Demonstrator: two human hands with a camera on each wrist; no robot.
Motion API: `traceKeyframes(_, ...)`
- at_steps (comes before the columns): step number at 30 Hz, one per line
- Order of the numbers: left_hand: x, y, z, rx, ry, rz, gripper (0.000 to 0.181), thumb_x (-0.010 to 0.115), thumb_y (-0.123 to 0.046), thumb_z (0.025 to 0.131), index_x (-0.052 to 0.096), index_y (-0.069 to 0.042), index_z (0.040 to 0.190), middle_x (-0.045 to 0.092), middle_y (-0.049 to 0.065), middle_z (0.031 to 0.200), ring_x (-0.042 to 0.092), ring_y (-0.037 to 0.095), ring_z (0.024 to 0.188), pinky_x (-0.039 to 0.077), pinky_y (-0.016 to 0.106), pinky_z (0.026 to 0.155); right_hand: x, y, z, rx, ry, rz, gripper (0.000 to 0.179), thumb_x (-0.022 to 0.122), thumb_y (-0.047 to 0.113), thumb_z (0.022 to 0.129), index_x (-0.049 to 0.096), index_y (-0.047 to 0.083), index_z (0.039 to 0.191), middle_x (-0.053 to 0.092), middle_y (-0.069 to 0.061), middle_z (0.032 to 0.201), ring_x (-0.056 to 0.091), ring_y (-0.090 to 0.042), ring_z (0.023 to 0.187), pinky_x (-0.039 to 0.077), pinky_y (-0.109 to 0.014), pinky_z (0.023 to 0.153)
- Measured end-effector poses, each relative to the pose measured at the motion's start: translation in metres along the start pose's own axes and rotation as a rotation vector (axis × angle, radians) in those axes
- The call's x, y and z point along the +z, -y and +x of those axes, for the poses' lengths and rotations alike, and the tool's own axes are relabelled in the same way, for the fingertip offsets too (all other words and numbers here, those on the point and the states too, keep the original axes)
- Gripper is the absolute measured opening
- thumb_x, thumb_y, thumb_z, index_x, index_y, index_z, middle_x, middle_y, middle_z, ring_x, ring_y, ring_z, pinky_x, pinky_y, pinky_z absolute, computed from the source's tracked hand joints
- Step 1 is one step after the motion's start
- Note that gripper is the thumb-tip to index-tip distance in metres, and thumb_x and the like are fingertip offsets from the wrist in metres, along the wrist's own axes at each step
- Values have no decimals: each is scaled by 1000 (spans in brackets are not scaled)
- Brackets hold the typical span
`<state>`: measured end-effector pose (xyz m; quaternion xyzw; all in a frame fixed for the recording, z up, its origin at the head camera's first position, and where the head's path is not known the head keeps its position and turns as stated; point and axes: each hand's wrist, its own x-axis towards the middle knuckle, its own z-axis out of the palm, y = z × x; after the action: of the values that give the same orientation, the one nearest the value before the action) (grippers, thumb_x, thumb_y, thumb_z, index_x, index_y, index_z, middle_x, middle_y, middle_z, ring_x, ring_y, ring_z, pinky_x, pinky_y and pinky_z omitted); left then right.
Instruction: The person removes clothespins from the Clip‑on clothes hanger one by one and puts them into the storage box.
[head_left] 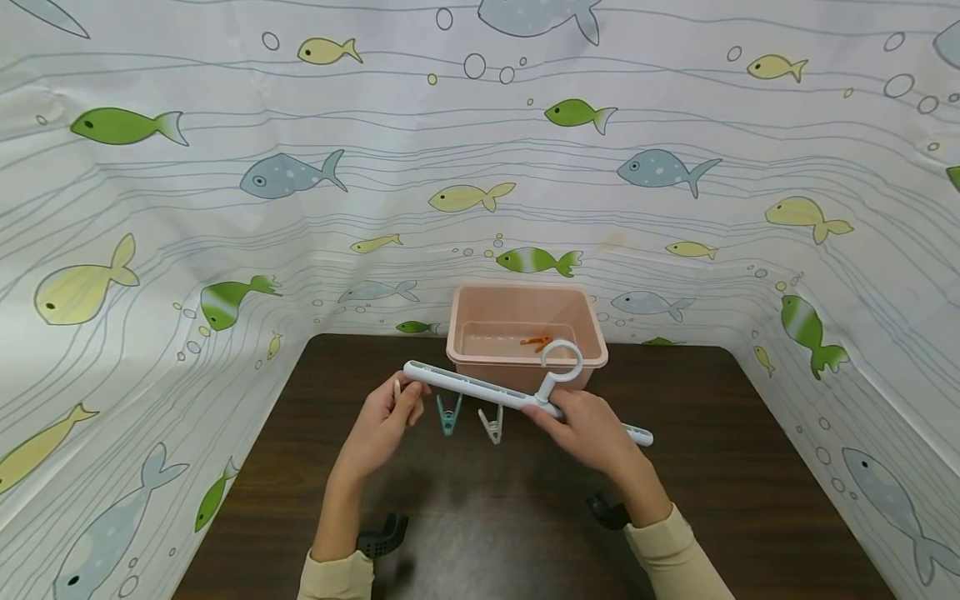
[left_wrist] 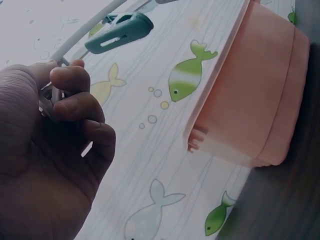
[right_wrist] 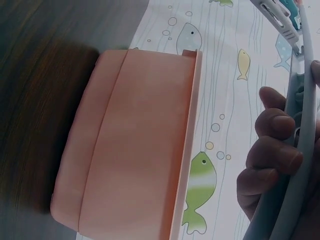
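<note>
A pale blue-white clip hanger [head_left: 472, 386], its hook upward, is held in the air, tilted down to the right. My right hand [head_left: 592, 425] grips its bar just right of the hook, fingers curled round it in the right wrist view. At the bar's left end my left hand [head_left: 382, 429] pinches a light-coloured clip [left_wrist: 50, 102], largely hidden by the fingers. From the bar between the hands hang a teal clip [head_left: 448, 417] and a white clip [head_left: 492, 427]. In the left wrist view the teal clip [left_wrist: 120, 32] is above the fingers.
Behind the hanger, a pink plastic bin [head_left: 517, 304] stands at the back of the dark wooden table [head_left: 495, 533]. Small orange clips [head_left: 536, 342] lie inside it. A white fish-patterned sheet [head_left: 405, 175] encloses the back and both sides. Black mounts [head_left: 384, 537] sit at the wrists.
</note>
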<state>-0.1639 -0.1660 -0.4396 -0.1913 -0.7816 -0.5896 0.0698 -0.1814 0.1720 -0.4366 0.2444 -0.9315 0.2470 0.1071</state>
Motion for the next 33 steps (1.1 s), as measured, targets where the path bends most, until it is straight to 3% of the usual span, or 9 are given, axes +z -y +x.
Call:
traceKeyframes(7, 2, 0, -1, 5, -43, 30, 18, 50, -21, 117, 60, -7, 110, 43, 2, 75, 36, 10, 63, 35, 31, 57, 2, 0, -1, 13, 26, 30, 33, 69, 48, 104, 59, 25, 83, 49, 14, 71, 48, -6, 66, 43, -27, 65)
traceKeyframes(11, 4, -2, -1, 33, -117, 152, 14, 56, -19, 114, 62, -6, 112, 39, -3, 74, 43, 8, 67, 40, 27, 62, 4, 1, -2, 37, 55, 66, 32, 67, 48, 106, 61, 23, 87, 49, 13, 72, 48, -6, 66, 43, -28, 65)
traceKeyframes(13, 5, -2, -1, 89, -170, 270, 13, 61, -19, 112, 63, -6, 112, 38, -6, 72, 42, 6, 65, 40, 26, 61, 4, 1, -2, 52, 69, 83, 32, 66, 47, 107, 61, 23, 87, 48, 12, 71, 48, -7, 65, 43, -28, 64)
traceKeyframes(16, 7, -1, -1, 226, -263, 491, 15, 67, -21, 108, 64, -6, 110, 43, -7, 68, 37, 5, 59, 36, 26, 55, 6, 1, -3, 64, 85, 102, 32, 64, 48, 108, 61, 22, 89, 48, 11, 71, 49, -8, 65, 43, -29, 65)
traceKeyframes(19, 7, 0, 1, 366, -349, 722, 27, 64, -30, 109, 66, -3, 108, 56, -1, 67, 47, 13, 55, 42, 30, 52, 9, 0, -3, 77, 106, 114, 31, 62, 50, 108, 62, 23, 93, 47, 11, 73, 49, -8, 67, 43, -29, 66)
traceKeyframes(22, 7, 1, 3, 469, -402, 866, 38, 57, -37, 109, 68, 0, 108, 72, 9, 78, 64, 24, 59, 52, 38, 51, 12, -1, -3, 92, 144, 167, 31, 60, 50, 109, 62, 23, 94, 44, 11, 71, 44, -7, 63, 40, -28, 62)
traceKeyframes(26, 6, 1, 3, 521, -429, 917, 38, 57, -35, 109, 69, 1, 109, 79, 15, 95, 76, 30, 72, 59, 43, 56, 17, -1, -3, 94, 178, 245, 33, 58, 50, 110, 62, 23, 93, 40, 11, 69, 36, -4, 59, 35, -26, 57)
traceKeyframes(30, 5, 2, 2, 499, -420, 909, 36, 59, -34, 109, 69, 0, 110, 77, 13, 89, 74, 27, 67, 58, 42, 53, 19, -1, -3, 93, 168, 263, 34, 58, 51, 110, 62, 23, 92, 41, 11, 69, 37, -4, 59, 35, -25, 56)
traceKeyframes(33, 5, 2, 2, 479, -407, 899, 28, 69, -27, 106, 68, 0, 109, 75, 12, 83, 71, 26, 62, 56, 42, 51, 20, -1, -3, 97, 159, 263, 34, 59, 52, 109, 63, 24, 92, 42, 11, 69, 38, -4, 59, 36, -26, 57)
